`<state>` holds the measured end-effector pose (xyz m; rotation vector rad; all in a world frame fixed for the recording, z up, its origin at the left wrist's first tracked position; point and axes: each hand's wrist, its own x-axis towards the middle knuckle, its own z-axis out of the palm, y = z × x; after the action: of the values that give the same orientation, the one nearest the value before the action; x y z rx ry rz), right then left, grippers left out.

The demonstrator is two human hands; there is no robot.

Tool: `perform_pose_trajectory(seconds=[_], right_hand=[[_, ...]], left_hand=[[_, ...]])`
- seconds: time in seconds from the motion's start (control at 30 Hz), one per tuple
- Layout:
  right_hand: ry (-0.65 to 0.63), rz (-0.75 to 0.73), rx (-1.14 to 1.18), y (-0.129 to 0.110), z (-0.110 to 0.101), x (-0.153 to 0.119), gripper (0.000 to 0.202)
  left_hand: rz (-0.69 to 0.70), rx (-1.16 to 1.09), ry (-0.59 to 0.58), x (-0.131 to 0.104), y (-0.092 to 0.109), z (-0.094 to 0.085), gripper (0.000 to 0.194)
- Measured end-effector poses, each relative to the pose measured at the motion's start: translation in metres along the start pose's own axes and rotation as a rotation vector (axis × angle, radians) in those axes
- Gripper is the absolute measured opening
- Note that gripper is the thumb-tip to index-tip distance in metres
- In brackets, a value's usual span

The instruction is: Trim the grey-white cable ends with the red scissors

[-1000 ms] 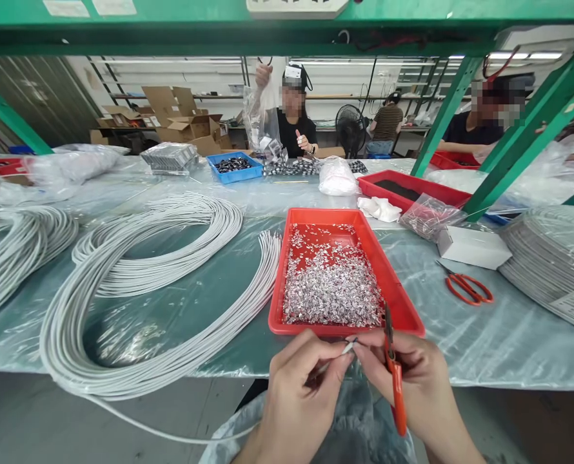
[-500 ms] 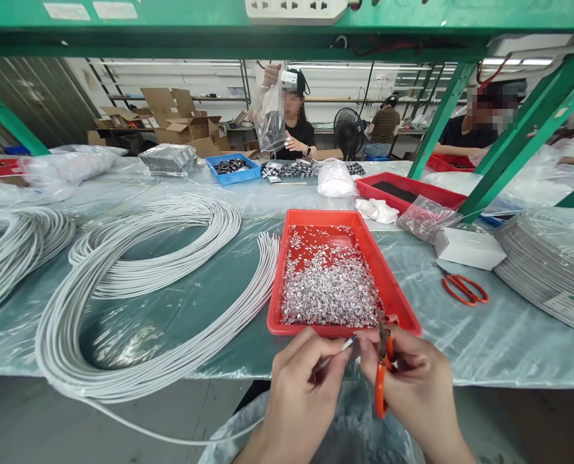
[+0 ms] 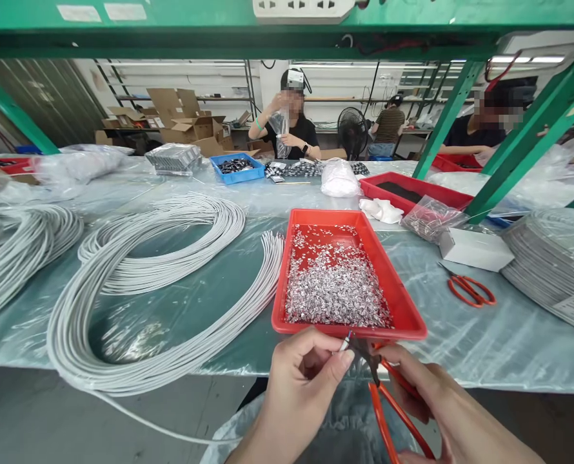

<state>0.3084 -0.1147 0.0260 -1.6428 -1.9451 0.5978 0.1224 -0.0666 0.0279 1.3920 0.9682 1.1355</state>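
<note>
Between thumb and forefinger, my left hand pinches a white cable close to its tip, where thin dark inner wires stick out. My right hand is wrapped round the handles of orange-handled scissors. Their dark blades point left and lie right beside the cable end. Both hands are just in front of a red tray, whose bottom is covered with many small silvery pieces. The cable's length trails down left towards a large coil of white cables.
A second pair of orange-handled scissors lies right of the tray, near a white box. More cable coils stand left and right. A green frame post slants down at right. Across the table sits a co-worker holding a clear bag.
My right hand has swung the scissors round, so the blades now point at the cable end and the handles are spread. The co-worker opposite has lowered the raised bag.
</note>
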Motion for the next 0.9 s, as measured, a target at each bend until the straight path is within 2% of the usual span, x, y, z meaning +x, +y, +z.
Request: perform_pose_trajectory(seconds=[0.13, 0.33, 0.63, 0.8, 0.9], right_hand=[[-0.009, 0.02, -0.029, -0.009, -0.003, 0.004, 0.066], [-0.111, -0.132, -0.101, 0.008, -0.003, 0.006, 0.066], [-0.133, -0.11, -0.067, 0.014, 0.001, 0.004, 0.069], [-0.276, -0.013, -0.008, 0.016, -0.001, 0.001, 0.072], [-0.33, -0.02, 0.047, 0.018, -0.004, 0.003, 0.066]], left_hand=[[0.002, 0.009, -0.016, -0.001, 0.0, 0.001, 0.02], [0.026, 0.024, -0.017, 0.0, -0.002, 0.001, 0.018], [0.038, 0.007, -0.02, 0.0, -0.003, 0.002, 0.016], [0.042, -0.044, -0.024, 0.002, -0.003, 0.003, 0.015], [0.058, -0.139, -0.022, 0.002, -0.008, 0.0, 0.012]])
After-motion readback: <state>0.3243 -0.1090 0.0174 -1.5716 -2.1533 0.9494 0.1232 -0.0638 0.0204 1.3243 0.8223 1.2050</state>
